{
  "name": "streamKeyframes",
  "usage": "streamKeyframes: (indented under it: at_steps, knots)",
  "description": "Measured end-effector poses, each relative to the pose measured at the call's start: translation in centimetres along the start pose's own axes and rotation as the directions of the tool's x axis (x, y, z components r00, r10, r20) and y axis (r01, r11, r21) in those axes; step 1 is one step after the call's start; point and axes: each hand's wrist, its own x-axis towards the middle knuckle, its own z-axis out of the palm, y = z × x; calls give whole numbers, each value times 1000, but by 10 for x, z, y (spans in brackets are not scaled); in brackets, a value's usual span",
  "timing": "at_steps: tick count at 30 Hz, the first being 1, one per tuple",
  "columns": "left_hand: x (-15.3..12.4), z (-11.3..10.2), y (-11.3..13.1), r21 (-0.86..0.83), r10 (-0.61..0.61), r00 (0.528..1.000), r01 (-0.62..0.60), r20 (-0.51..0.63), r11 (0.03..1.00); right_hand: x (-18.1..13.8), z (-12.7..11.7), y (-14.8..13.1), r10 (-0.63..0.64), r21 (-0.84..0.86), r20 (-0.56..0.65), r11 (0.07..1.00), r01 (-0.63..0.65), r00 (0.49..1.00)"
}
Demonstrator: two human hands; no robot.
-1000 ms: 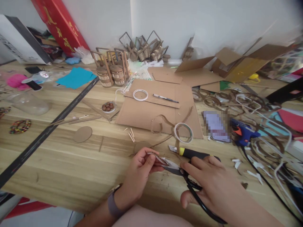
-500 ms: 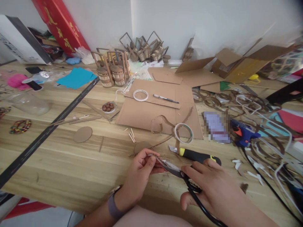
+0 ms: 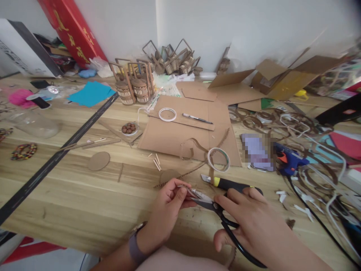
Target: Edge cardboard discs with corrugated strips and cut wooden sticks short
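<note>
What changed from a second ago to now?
A brown strip now shows beneath the right hand, near the picture's bottom edge. Nothing was taken up or let go: the left hand holds the cardboard piece, the right the scissors. The utility knife stayed put.

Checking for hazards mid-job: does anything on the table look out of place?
Yes: the utility knife lies near the right hand, blade exposed though unheld; white scraps lie strewn untidily farther right.
</note>
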Motion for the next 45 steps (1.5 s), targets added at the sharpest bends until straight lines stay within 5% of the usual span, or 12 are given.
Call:
streamKeyframes:
  at_steps: [28,45]
  knots:
    - [-2,3,1,-17,-13,995,15,97,1000,-4,5,-4,0,28,-88,1000,2,996]
    - [-4,3,0,-17,-17,998,18,57,1000,0,5,-8,-8,100,-93,995,18,996]
